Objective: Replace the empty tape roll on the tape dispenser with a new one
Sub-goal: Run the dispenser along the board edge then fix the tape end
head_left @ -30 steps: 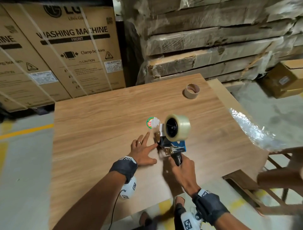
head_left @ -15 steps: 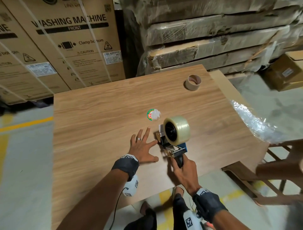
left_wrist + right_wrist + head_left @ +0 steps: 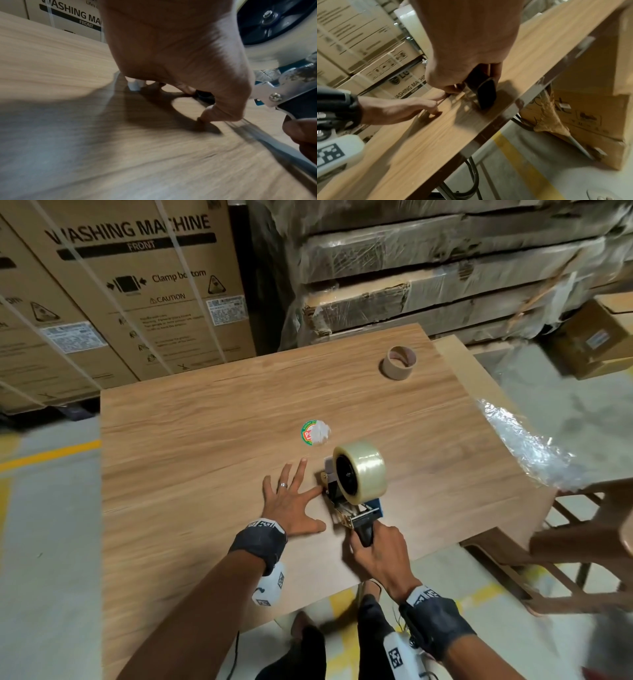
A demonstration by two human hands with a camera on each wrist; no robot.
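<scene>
A blue and metal tape dispenser [image 3: 352,508] stands on the wooden table [image 3: 205,440] near its front edge, with a full clear tape roll [image 3: 364,475] mounted on its black hub [image 3: 274,20]. My right hand [image 3: 376,556] grips the dispenser's black handle [image 3: 485,88]. My left hand [image 3: 291,501] lies flat on the table just left of the dispenser, fingers spread, the index fingertip at the dispenser's front end. The empty cardboard core [image 3: 397,362] stands at the far right of the table.
A round green and red label with crumpled white paper [image 3: 315,433] lies mid-table. Clear plastic wrap [image 3: 527,446] hangs at the table's right edge. Washing machine cartons [image 3: 137,285] and wrapped stacks [image 3: 445,268] stand behind. A wooden chair frame [image 3: 565,559] is at the right.
The dispenser has come down and toward me along the table, my right hand still gripping the handle. The left hand stays spread flat beside it.
</scene>
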